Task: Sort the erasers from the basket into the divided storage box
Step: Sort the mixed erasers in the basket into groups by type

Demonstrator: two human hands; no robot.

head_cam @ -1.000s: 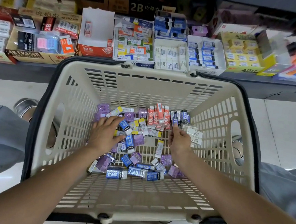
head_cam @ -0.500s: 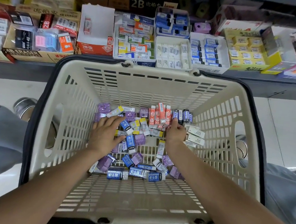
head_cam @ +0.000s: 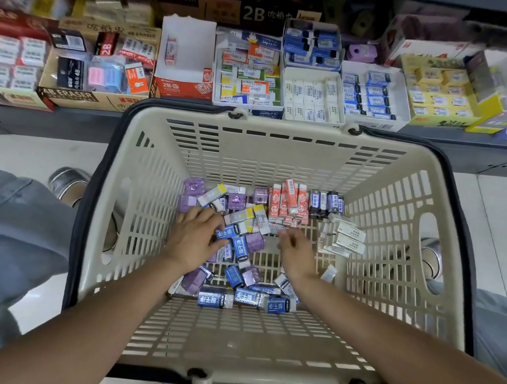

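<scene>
Both hands, left hand (head_cam: 193, 238) and right hand (head_cam: 297, 253), splay empty over erasers (head_cam: 242, 246), clear of basket (head_cam: 396, 236) walls.

Looks like a stationery shop, eraser aisle. Far side there's a low shelf (head_cam: 66, 126) packed w/ open retail display cartons (head_cam: 94, 96) marked "4B ERASER" and "2B", each full of wrapped erasers w/ barcode labels. Near side a beige plastic shopping basket (head_cam: 280, 160) sits on a pale tiled floor (head_cam: 33, 152), more packaged erasers (head_cam: 288, 201) in it.

Erasers (head_cam: 242, 246) in basket (head_cam: 262, 341) (far half); display boxes (head_cam: 312, 83) behind
</scene>
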